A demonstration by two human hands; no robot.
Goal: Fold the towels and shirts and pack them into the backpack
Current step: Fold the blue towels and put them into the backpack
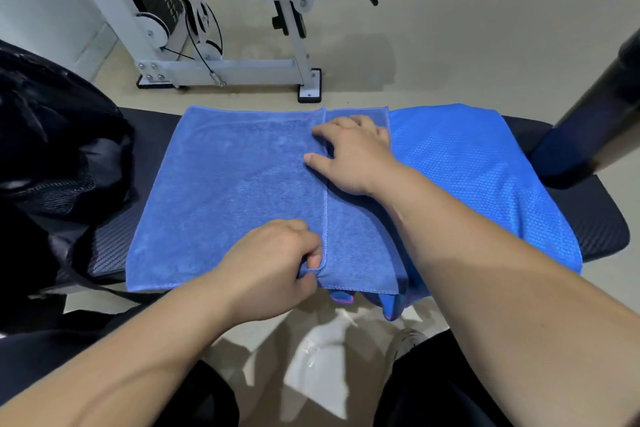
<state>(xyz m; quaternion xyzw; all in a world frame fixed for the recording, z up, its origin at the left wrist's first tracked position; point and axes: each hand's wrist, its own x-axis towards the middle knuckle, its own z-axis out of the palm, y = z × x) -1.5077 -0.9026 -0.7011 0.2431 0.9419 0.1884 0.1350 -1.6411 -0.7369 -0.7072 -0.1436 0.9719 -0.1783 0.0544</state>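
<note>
- The towel (235, 191) across the middle is a soft mid-blue terry, with a stitched hem of the same blue.
- The shirt (467, 177) under it to the right is a brighter, shinier blue with a fine honeycomb mesh pattern. Its near hem shows thin pink trim (341, 301).
- The bench pad (110, 246) beneath both is black with a small woven grid.
- The backpack (52, 149) on the left is black, with a dull grey-black mesh panel.
- The gym machine frame (235, 68) at the far side is white, with black feet.
- The floor (450, 28) is pale beige.
</note>
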